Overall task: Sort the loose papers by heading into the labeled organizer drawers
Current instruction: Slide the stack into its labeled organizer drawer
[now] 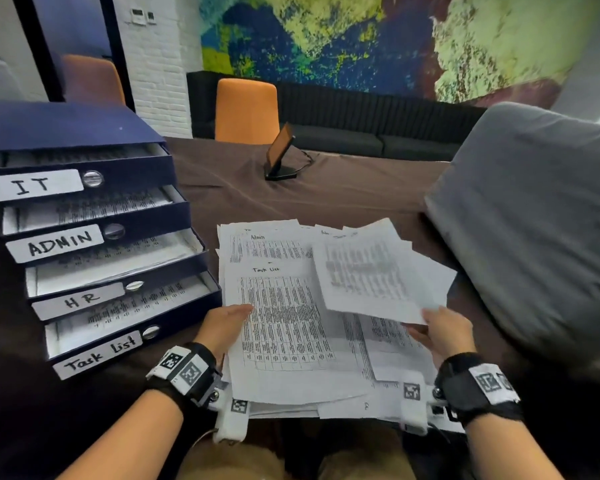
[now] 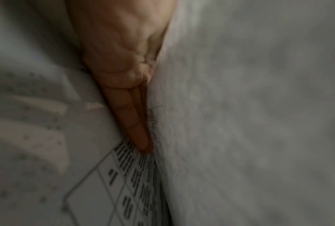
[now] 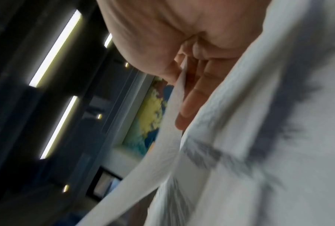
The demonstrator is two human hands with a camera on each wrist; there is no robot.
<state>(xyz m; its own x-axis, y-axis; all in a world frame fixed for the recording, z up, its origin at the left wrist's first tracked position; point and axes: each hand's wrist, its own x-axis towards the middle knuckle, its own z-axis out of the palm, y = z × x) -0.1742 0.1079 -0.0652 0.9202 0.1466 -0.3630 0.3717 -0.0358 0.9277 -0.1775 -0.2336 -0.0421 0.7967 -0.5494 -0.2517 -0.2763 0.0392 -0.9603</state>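
Left hand [image 1: 226,323] slid under the Task List sheet [image 1: 284,327], right hand [image 1: 442,329] pinching another sheet [image 1: 368,275]. Best checking each heading first, then straight into the matching drawer [image 1: 132,327].

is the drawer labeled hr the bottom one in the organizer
No, in the head view the HR drawer sits third from the top, and the Task List drawer is the bottom one of the organizer.

brown-clothed counter [image 1: 343,192]; at left, navy organizer [image 1: 94,223]; lower centre, loose papers [image 1: 291,341]; upper centre, tilted screen stand [image 1: 280,157].
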